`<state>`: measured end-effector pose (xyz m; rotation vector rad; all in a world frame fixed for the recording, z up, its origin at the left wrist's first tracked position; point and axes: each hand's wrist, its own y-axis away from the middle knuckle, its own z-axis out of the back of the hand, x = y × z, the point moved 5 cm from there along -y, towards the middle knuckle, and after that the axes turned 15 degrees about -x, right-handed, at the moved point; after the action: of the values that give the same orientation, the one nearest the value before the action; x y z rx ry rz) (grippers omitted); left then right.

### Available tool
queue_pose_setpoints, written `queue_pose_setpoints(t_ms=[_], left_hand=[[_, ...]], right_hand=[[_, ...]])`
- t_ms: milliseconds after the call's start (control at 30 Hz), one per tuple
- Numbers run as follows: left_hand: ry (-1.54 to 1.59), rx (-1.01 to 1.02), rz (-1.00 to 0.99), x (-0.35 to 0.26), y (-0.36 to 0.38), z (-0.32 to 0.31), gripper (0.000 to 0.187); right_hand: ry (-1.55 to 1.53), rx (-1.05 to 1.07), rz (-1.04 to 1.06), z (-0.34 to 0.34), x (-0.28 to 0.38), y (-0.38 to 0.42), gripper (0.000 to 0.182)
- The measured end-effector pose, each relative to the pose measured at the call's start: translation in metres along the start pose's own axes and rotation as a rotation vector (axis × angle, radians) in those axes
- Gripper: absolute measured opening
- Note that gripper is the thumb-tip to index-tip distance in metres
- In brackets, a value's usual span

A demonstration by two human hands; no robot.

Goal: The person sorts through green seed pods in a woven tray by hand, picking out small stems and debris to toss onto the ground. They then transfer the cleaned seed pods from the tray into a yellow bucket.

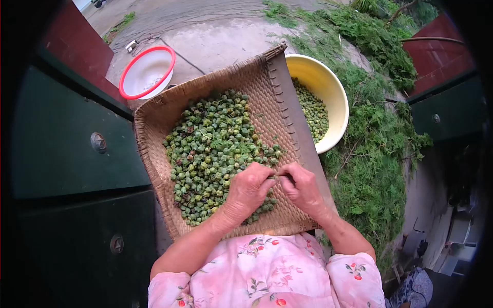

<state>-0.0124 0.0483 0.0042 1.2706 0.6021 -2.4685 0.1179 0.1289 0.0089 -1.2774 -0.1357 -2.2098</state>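
Observation:
A woven winnowing basket [280, 105] rests in front of me, tilted, its near edge against my pink floral shirt. A heap of small green knobbly cones [213, 149] fills much of its left and middle, with bits of green leaf on top. My left hand [250, 189] is over the near right side of the heap, its thumb and finger pinched. My right hand [300, 189] meets it fingertip to fingertip above the bare weave. Something tiny and greenish shows between the fingertips, too small to name.
A yellow bucket [336, 102] with more green cones stands beyond the basket's right edge. At the back left is a white basin [149, 72] with a red rim. Cut evergreen branches [370, 154] cover the ground on the right. Dark green door panels [67, 138] flank the left.

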Motion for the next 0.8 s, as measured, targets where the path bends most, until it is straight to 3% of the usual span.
queue_pose_setpoints(t_ms=[67, 167, 233, 300, 367, 433, 500, 567, 667, 800], left_hand=[[-0.058, -0.011, -0.059, -0.005, 0.003, -0.003, 0.024], [0.03, -0.05, -0.071, -0.01, 0.001, -0.013, 0.024], [0.058, -0.109, -0.033, -0.007, 0.001, -0.009, 0.027], [0.063, -0.165, -0.014, -0.002, -0.003, -0.002, 0.029], [0.04, -0.214, -0.015, 0.016, -0.011, 0.014, 0.032], [-0.136, -0.434, -0.1, 0.026, -0.029, 0.059, 0.034], [-0.408, -0.715, -0.085, 0.038, -0.038, 0.106, 0.036], [-0.918, -0.868, -0.037, 0.05, -0.038, 0.142, 0.034], [-0.896, -0.863, 0.154, 0.106, -0.022, 0.159, 0.039], [-0.957, -0.807, 0.137, 0.102, -0.021, 0.155, 0.043]], right_hand=[[0.129, -0.084, 0.087, 0.024, -0.007, 0.006, 0.009], [0.34, -0.242, 0.006, 0.086, -0.05, 0.012, 0.012], [0.58, -0.207, 0.147, 0.117, -0.08, 0.02, 0.02], [0.781, -0.209, 0.026, 0.136, -0.11, 0.036, 0.021], [0.654, -0.279, 0.021, 0.135, -0.107, 0.03, 0.02], [0.475, -0.281, -0.025, 0.122, -0.097, 0.017, 0.02], [0.249, -0.225, -0.101, 0.091, -0.07, -0.004, 0.019], [0.192, -0.19, 0.083, 0.056, -0.056, -0.019, 0.015], [0.148, -0.1, 0.201, 0.008, -0.045, -0.034, 0.019], [0.207, -0.003, 0.232, -0.019, -0.042, -0.038, 0.021]])
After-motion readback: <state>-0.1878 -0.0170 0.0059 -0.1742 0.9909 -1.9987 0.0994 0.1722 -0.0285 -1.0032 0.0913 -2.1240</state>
